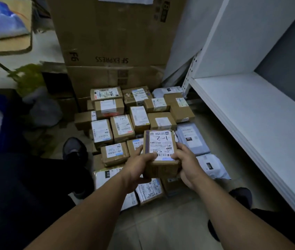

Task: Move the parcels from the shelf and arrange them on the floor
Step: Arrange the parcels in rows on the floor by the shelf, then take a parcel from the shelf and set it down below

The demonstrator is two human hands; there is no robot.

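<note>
**Above the pale tiled floor (161,228): a small brown cardboard box (161,150) between two hands**

Just over the brown taped parcels (121,129) already laid out, the box hangs clear of the floor, its white label marked "1-2" facing up; the left hand (139,165) grips the near left corner with the thumb across the label's edge; the right hand (188,165) clasps the near right side, fingers curled round the cardboard; neither hand has anything to spare.

The box's long axis runs straight away from the person; both hands sit at its near end, about equally close, so the far end would lead any move forward.

Beyond the fingertips the parcels lie edge to edge in rows, with no gap that I can make out. Right of the right hand lie a grey plastic mailer (191,139) and a white plastic mailer (211,166); further right, the white metal shelf (251,114) shows a bare board. Under the wrists are flatter packets, partly hidden.

The open room, to my eye, is the tile back toward the person, between the dark shoes (74,150); setting down there would mean drawing the box back and squaring its edges with the nearest row.
</note>
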